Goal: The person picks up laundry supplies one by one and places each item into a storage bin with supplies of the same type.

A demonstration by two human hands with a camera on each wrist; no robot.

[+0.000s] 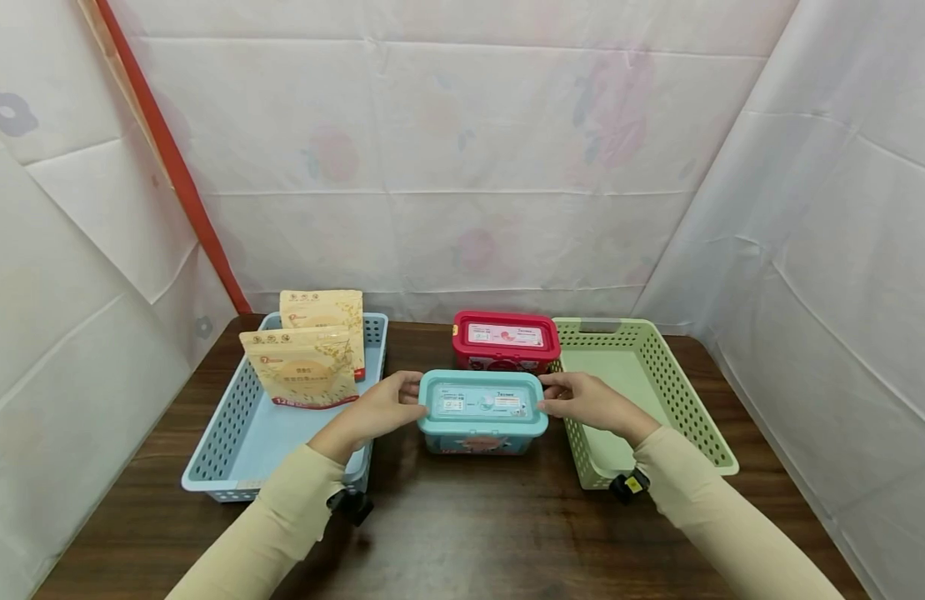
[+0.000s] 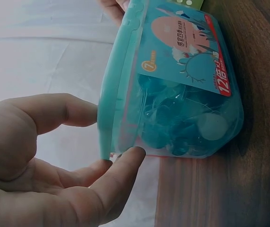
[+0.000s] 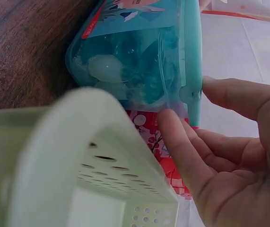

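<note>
One teal box [image 1: 482,417], set between the left hand [image 1: 374,410] and the right hand [image 1: 593,406], one hand per short end. Clock read from the wearer: 12 away, 6 toward the body.

Box at 3 o'clock from the left hand, at 9 from the right. Long axis runs 9 to 3, so the hands face each other along it. Neither is nearer; both touch.

Grip: each hand pinches an end of the lid [image 1: 482,400], thumb at its edge, fingertips tucked just under the rim. Both grasping the box, neither free. Judgement: support looks balanced only while both ends sit at matched height.

Position: mid-table [image 1: 470,525]; red box [image 1: 506,335] just behind, toward 12 to 1; green basket [image 1: 620,371] at 3; blue basket [image 1: 263,433] at 9. Cannot tell whether the base bears fully on the table.

Look: rounded rectangular tub, lid opaque and seated, pale printed panel on top. Walls see-through below; rounded teal and whitish pieces [image 2: 172,125] inside. Front label [image 2: 187,52] blue, pink-orange patch, red corner marked "12".
</note>
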